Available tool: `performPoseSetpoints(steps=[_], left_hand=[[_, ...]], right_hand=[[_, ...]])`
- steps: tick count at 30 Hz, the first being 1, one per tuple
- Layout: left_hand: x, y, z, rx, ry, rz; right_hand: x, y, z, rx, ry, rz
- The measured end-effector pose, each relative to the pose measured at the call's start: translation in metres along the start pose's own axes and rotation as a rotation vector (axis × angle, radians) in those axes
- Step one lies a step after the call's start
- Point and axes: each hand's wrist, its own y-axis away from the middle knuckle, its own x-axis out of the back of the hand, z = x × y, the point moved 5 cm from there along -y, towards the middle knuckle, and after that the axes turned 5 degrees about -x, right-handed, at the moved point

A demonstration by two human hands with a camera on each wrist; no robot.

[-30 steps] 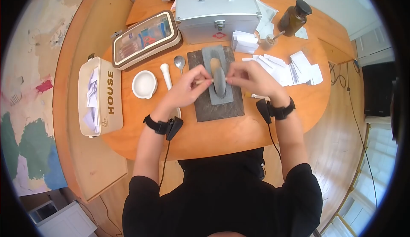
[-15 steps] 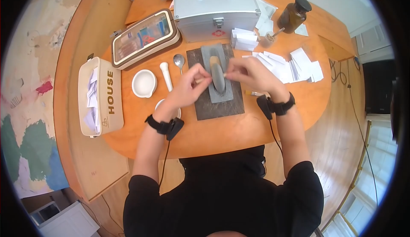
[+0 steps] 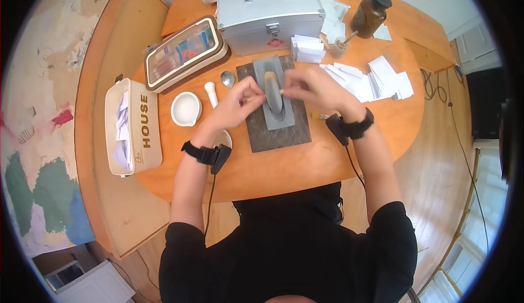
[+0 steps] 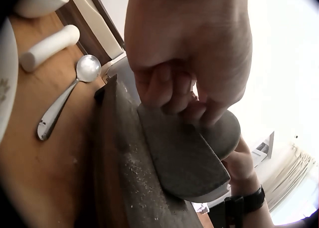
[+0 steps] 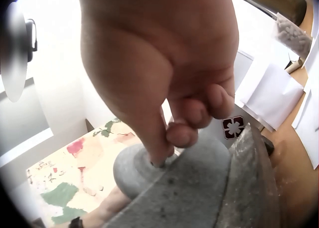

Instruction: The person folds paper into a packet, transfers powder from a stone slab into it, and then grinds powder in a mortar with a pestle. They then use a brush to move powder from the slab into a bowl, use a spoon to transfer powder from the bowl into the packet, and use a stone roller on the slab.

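Observation:
A grey stone grinding wheel (image 3: 275, 96) stands upright in the long groove of a boat-shaped grinding trough (image 3: 285, 120), which rests on a dark stone slab (image 3: 262, 141). My left hand (image 3: 240, 107) pinches the wheel's handle on the left side, fingers curled. On the other side my right hand (image 3: 315, 91) pinches the handle's right end between thumb and fingers. In the right wrist view the thumb and fingertips meet close to the middle of the wheel (image 5: 132, 170). The left wrist view shows the left fingers over the trough's edge (image 4: 182, 153), partly hiding the wheel.
Left of the slab lie a metal spoon (image 3: 227, 78), a white pestle (image 3: 211, 93) and a white mortar (image 3: 186, 108). A silver case (image 3: 270, 22) stands behind, beside a lidded box (image 3: 185, 54). White papers (image 3: 390, 79), a brush (image 3: 319, 116) and a brown jar (image 3: 371, 15) are at right.
The wheel has rolled a little away from the person along the trough, with both hands moving with it. Both hands keep hold of its handle. The head view has shifted slightly.

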Motion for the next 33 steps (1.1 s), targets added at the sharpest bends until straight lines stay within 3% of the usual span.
performPoseSetpoints(steps=[5,8,11,12,15,19,22,25,28,33], left_hand=[[0.016,-0.027,-0.003,-0.191,-0.027,0.288],[0.000,-0.004,0.000,-0.118,-0.056,0.190],[-0.015,0.018,0.002,-0.098,0.035,0.069],[-0.015,0.014,0.007,-0.059,0.022,0.106],[0.004,-0.011,-0.004,-0.137,-0.028,0.186],[0.009,-0.020,-0.002,-0.194,-0.004,0.294],[-0.002,0.007,0.005,0.001,-0.105,0.048],[-0.011,0.022,0.017,0.080,-0.106,-0.039],[-0.007,0.004,0.012,-0.114,-0.052,0.055],[0.017,-0.028,-0.006,-0.210,-0.093,0.281]], right_hand=[[-0.002,-0.027,0.020,0.060,-0.096,0.281],[-0.009,-0.004,0.012,0.085,-0.092,0.158],[-0.009,0.018,-0.007,-0.040,-0.090,-0.043],[-0.006,0.015,-0.008,-0.026,-0.016,-0.028],[-0.003,-0.009,0.010,0.017,-0.033,0.149],[-0.006,-0.020,0.012,-0.001,-0.136,0.251],[-0.010,0.003,0.005,0.015,-0.151,0.035],[-0.008,0.017,-0.009,-0.037,-0.116,-0.126],[-0.006,0.002,0.005,0.008,-0.072,0.012],[-0.004,-0.025,0.017,-0.009,-0.150,0.265]])
